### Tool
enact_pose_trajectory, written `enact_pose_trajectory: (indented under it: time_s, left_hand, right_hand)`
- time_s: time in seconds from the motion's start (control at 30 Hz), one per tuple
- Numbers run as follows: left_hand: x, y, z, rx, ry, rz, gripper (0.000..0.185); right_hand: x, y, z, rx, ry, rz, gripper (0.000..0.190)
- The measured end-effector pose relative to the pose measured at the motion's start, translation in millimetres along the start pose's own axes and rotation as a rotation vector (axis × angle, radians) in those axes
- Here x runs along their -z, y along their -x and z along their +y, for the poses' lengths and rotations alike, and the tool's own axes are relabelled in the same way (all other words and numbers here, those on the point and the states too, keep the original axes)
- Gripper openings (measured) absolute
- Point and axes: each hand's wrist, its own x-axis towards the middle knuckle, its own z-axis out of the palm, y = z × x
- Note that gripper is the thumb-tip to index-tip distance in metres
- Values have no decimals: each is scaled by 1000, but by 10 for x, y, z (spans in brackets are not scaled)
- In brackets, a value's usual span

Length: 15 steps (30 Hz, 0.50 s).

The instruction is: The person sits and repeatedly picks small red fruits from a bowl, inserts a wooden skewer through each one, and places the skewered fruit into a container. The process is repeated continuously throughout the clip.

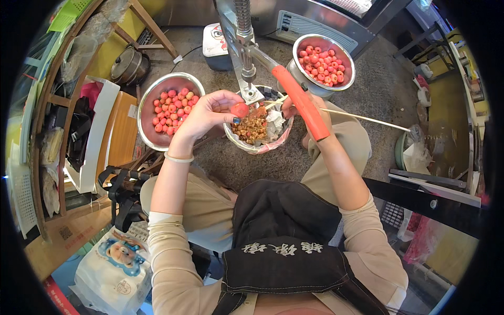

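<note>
Between the thumb and fingers of my left hand [210, 112] is a red hawthorn-like fruit [239, 110]. It is just left of a metal hand press [247, 74] with a coil spring and a small base plate [252, 95]. My right hand [319, 107] grips a long pale wooden skewer [366, 115] that reaches out to the right. The press's red lever grip [301, 102] crosses in front of that hand and hides part of it. Beneath both hands stands a lined waste bin [256, 149] holding brown fruit scraps [250, 130] and crumpled white tissue [275, 122].
A steel bowl of red fruit [147, 132] stands to the left. Another steel bowl [351, 75] with similar fruit is at the back right. A lidded pot [125, 67], a white-topped box [214, 41] and wooden shelving [65, 118] lie farther out.
</note>
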Motion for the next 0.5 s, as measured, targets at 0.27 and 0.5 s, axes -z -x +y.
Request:
enact_pose_trajectory:
  time_s: [0.27,0.5]
  left_hand:
    - [-145,71,-61,-15,379,78,38]
    - [-161,11,-90,-4,492,150,39]
  right_hand:
    - [-119,-85,-32,67,45,-143,43]
    - [-240,-290,-38,32,91,-64,46]
